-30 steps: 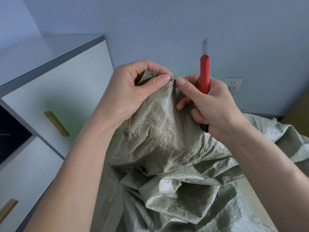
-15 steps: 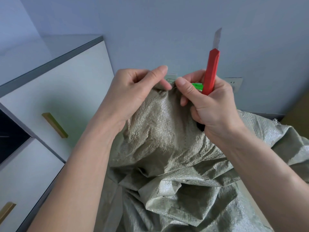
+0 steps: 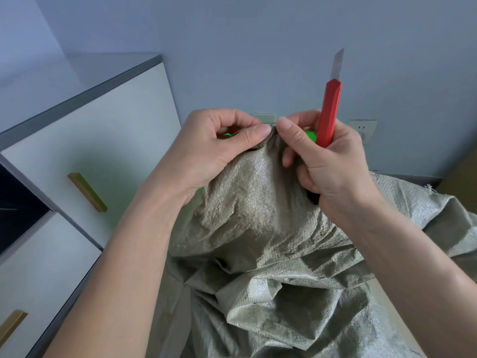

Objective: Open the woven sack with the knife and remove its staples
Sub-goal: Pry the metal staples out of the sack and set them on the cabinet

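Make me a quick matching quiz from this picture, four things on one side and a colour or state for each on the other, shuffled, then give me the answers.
Things:
1. knife
2. woven sack
3. drawer handle
4. left hand

States:
A. brass-coloured, on a white drawer front
B. pinching the sack's top edge
C. red body, blade pointing up
D. grey-green and crumpled

Pairs: 1-C, 2-D, 3-A, 4-B
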